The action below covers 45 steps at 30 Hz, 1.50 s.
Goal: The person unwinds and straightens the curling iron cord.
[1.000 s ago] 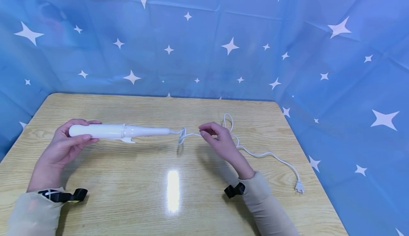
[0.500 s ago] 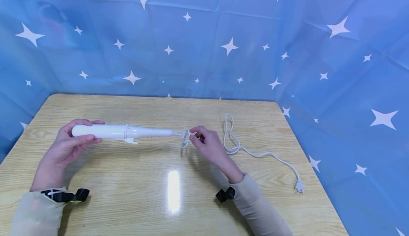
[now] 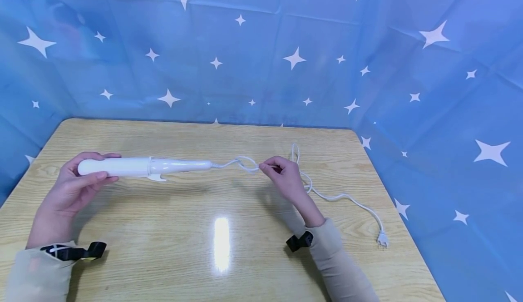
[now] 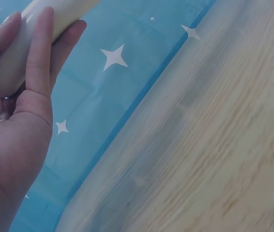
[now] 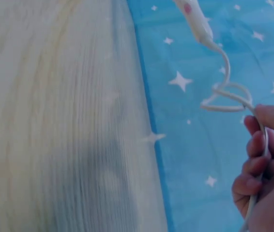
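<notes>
A white curling iron is held level above the table at the left in the head view, its small lever on the near side. My left hand grips its thick rounded end, thumb in front and fingers behind. From its slim right end runs a white cord with a loose loop in it. Just right of that loop, my right hand pinches the cord between thumb and fingers. In the right wrist view the cord passes through the curled fingers.
The rest of the cord lies in a loop and a wavy line on the wooden table, ending in a plug near the right edge. A blue star-patterned cloth hangs behind and to the right.
My right hand went left to the cord's loop, then drew back right holding the cord. The loop now stretches out sideways instead of hanging down. The curling iron shifted slightly left.
</notes>
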### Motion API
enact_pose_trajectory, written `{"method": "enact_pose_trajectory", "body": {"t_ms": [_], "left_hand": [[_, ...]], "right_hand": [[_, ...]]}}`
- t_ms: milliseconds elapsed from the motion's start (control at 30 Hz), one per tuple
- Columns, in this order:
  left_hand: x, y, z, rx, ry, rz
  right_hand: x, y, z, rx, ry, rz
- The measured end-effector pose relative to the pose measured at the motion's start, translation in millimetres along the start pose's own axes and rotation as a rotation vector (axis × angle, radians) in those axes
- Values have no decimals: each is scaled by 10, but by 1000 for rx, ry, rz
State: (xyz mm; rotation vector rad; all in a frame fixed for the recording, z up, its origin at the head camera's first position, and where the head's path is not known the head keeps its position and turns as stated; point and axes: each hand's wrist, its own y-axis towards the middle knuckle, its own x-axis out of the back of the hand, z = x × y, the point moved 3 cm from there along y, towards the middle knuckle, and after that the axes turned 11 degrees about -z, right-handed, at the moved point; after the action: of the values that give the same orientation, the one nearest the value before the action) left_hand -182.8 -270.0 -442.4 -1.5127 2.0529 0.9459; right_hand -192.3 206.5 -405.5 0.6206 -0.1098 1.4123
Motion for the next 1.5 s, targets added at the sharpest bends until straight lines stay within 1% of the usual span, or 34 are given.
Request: {"method": "enact_pose_trajectory", "body": {"t_ms": [100,167,200,267,333,367,433,567,600,667,767,900,967,1033,1100,1133,1233,1300,1400,1500], "left_hand": [[21,-17,-24,2,-17,5],[44,-37,-54,-1,-50,3],[63,-50,-79,-13,-68,-3],[109,-87,-138,-29,-125,-23],[160,-133,-206,-63,-159,-43],[184,-156,-239,-78,-160,-54],[223,-190,-287,-93,-159,-56],[257,-208,-330,-90,-149,-54],[263,-209,-338,-90,-150,-59],[278,-217,-348,-88,-152,-90],[320,-238,-372,-104,-93,-174],[410,-246,-397,-82,-29,-291],[462,-245,-403,-64,-25,-334],[521,-241,-400,-43,-36,-392],[581,-234,-401,-32,-28,-467],[610,-227,-402,-30,-10,-514],[684,-189,-402,-9,62,-657],[725,-156,-401,12,122,-740],[787,-108,-398,48,175,-827],[856,-85,-412,54,214,-902]], "right_hand": [[78,45,-54,-17,-7,-30],[144,84,-100,-36,-17,-56],[185,107,-124,-51,-13,-80],[280,153,-187,-101,3,-139],[379,188,-249,-152,25,-194],[421,200,-274,-174,38,-210],[483,213,-309,-197,50,-214],[506,224,-314,-180,56,-182],[501,229,-307,-175,59,-181],[486,239,-305,-173,61,-185],[462,255,-317,-180,59,-184],[428,283,-373,-187,43,-167],[401,298,-415,-192,35,-146],[366,310,-462,-199,24,-115],[321,323,-505,-201,2,-87],[296,330,-523,-199,-12,-76],[214,364,-573,-191,-49,-57],[161,397,-611,-189,-70,-56],[91,435,-663,-191,-88,-48],[29,460,-690,-187,-99,-19]]}}
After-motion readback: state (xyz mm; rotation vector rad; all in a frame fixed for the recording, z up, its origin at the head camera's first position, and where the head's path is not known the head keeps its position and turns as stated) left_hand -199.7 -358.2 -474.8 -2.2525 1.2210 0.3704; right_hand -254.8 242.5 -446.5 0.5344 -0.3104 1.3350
